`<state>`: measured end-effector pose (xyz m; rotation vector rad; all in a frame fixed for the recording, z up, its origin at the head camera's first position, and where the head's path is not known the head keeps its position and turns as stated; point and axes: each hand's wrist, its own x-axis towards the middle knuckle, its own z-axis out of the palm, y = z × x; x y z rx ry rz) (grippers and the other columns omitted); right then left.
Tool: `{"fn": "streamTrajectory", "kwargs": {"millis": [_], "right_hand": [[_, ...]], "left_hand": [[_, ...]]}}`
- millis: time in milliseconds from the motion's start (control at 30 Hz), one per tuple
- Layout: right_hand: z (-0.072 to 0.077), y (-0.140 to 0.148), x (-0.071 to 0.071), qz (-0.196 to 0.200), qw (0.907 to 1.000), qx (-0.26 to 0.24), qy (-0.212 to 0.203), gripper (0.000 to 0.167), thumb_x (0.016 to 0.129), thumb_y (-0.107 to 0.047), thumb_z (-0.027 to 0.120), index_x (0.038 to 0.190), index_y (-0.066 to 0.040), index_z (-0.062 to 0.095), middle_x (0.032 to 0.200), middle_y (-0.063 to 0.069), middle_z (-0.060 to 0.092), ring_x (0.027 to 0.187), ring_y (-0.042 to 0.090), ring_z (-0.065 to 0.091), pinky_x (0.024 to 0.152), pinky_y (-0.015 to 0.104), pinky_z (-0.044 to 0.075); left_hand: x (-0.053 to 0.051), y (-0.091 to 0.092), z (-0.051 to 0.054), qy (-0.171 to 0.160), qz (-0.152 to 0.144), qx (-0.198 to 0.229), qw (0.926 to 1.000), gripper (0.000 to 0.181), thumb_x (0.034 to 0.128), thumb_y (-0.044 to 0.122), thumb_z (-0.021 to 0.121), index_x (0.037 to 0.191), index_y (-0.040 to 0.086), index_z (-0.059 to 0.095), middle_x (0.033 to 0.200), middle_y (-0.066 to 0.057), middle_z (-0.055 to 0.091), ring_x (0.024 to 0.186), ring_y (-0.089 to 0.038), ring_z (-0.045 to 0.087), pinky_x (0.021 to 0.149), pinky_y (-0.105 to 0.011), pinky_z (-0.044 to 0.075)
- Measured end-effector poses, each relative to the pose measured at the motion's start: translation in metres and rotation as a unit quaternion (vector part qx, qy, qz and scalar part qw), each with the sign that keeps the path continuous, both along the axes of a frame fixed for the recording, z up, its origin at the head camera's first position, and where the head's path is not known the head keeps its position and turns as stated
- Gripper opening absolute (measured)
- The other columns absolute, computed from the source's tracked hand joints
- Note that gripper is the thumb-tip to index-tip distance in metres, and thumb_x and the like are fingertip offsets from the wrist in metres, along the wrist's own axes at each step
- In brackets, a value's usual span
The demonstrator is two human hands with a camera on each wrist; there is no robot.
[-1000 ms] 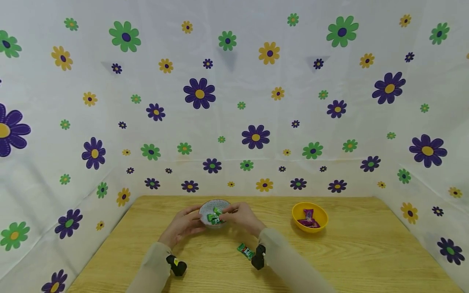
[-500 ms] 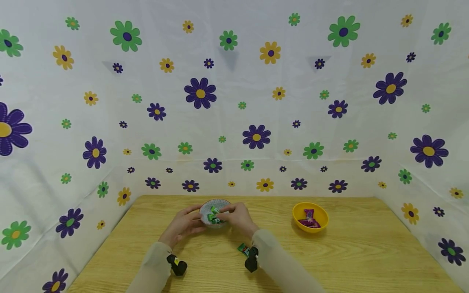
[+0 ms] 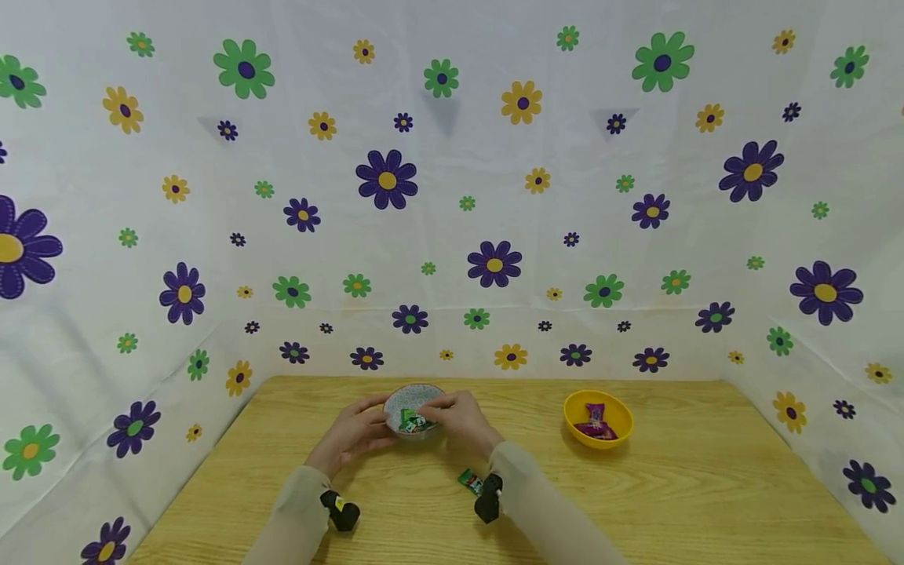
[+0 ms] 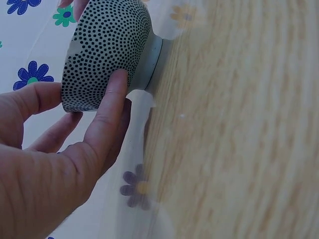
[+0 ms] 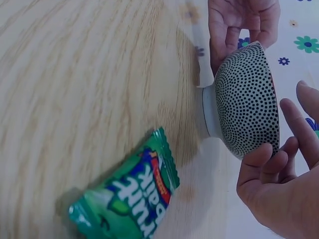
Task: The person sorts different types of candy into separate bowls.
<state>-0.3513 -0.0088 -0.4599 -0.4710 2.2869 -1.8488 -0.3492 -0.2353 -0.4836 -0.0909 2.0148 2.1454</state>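
Observation:
A small bowl point(image 5: 247, 97) with black dots outside stands on the table, with several green-wrapped candies point(image 3: 412, 421) inside. My left hand point(image 3: 363, 430) holds it from the left; in the left wrist view one finger lies along its wall and another meets the rim. At the right rim is my right hand point(image 3: 462, 420). Its curled lower fingers touch the outer wall, while two fingertips stand apart over the mouth with no candy visible between them. One green-wrapped candy point(image 5: 132, 194) lies on the table below my right wrist; the wrist camera partly covers it in the head view.
To the right on the wooden table point(image 3: 678, 479) stands a yellow bowl point(image 3: 574, 430) with several purple-wrapped candies point(image 3: 595, 422). A flower-print cloth point(image 3: 438, 227) surrounds the table at the back and both sides.
My right fingers pinched a green candy over the bowl earlier; now it lies among the others. My right wrist has shifted slightly left, partly covering the loose candy. The left hand stays put.

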Motion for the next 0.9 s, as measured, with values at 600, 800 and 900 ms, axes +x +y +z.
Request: {"fn": "streamTrajectory", "kwargs": {"millis": [600, 800, 900], "right_hand": [[-0.008, 0.024, -0.008, 0.072, 0.9967, -0.024, -0.028, 0.035, 0.093, -0.020, 0.068, 0.120, 0.001, 0.067, 0.103, 0.002, 0.064, 0.078, 0.013, 0.049, 0.068, 0.027, 0.046], [-0.012, 0.038, -0.011, 0.113, 0.9933, -0.013, -0.021, 0.032, 0.093, -0.017, 0.067, 0.121, -0.001, 0.068, 0.096, 0.001, 0.064, 0.080, 0.017, 0.054, 0.076, 0.034, 0.052], [-0.012, 0.045, -0.013, 0.133, 0.9910, 0.006, -0.006, 0.032, 0.093, -0.017, 0.067, 0.121, -0.003, 0.068, 0.097, 0.002, 0.064, 0.083, 0.017, 0.055, 0.078, 0.034, 0.054]], "left_hand": [[0.001, 0.000, 0.001, -0.005, 0.006, -0.002, 1.0000, 0.048, 0.0979, 0.006, 0.054, 0.145, 0.005, 0.044, 0.113, -0.018, 0.066, 0.090, -0.022, 0.069, 0.084, -0.044, 0.058], [0.002, 0.000, 0.002, -0.004, 0.000, -0.007, 1.0000, 0.049, 0.0974, 0.007, 0.055, 0.145, 0.006, 0.044, 0.125, -0.023, 0.060, 0.094, -0.024, 0.069, 0.087, -0.045, 0.057], [0.002, 0.000, 0.003, 0.000, 0.000, -0.010, 1.0000, 0.048, 0.0975, 0.007, 0.055, 0.145, 0.005, 0.044, 0.127, -0.024, 0.057, 0.096, -0.025, 0.068, 0.088, -0.045, 0.057]]}}
